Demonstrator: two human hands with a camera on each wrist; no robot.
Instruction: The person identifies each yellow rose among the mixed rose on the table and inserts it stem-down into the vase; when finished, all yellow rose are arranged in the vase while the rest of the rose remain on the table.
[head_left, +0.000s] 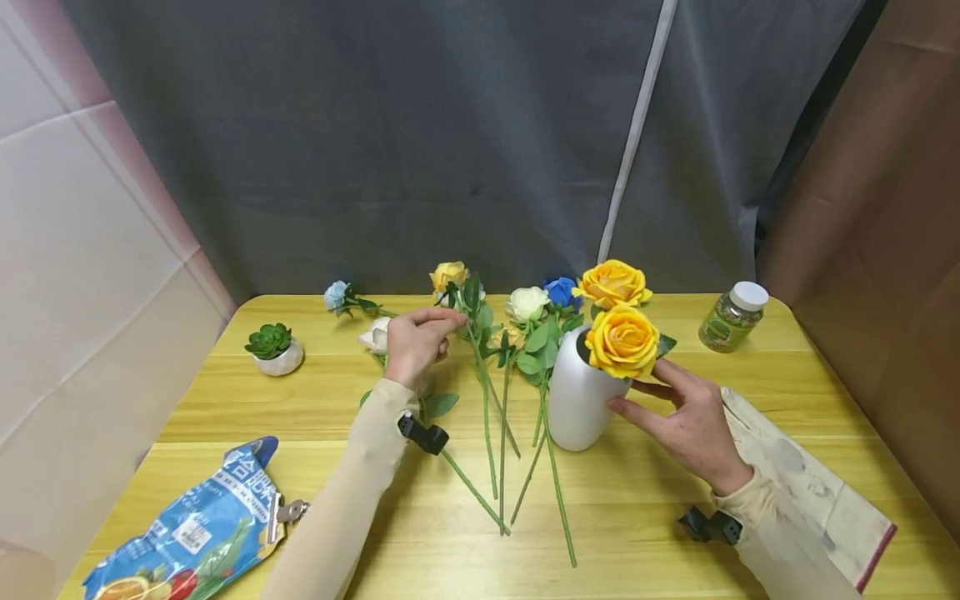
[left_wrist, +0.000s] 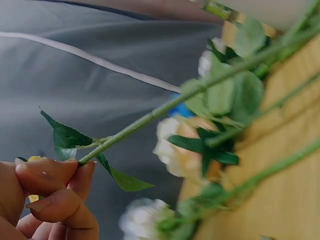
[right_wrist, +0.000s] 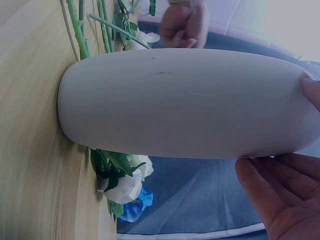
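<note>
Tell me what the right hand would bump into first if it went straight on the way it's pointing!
The white vase, I'd say: the right hand points at its side, and its fingers and thumb look to be touching it near the top.

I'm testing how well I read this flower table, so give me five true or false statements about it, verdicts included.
1. The left hand pinches a green stem. True.
2. The vase lies on its side. False: it stands on its base, with the right hand touching it.
3. The succulent is to the right of the vase in the head view. False: it is to the left.
4. A yellow rose overlaps the vase in the head view. True.
5. The jar has a white lid. True.
</note>
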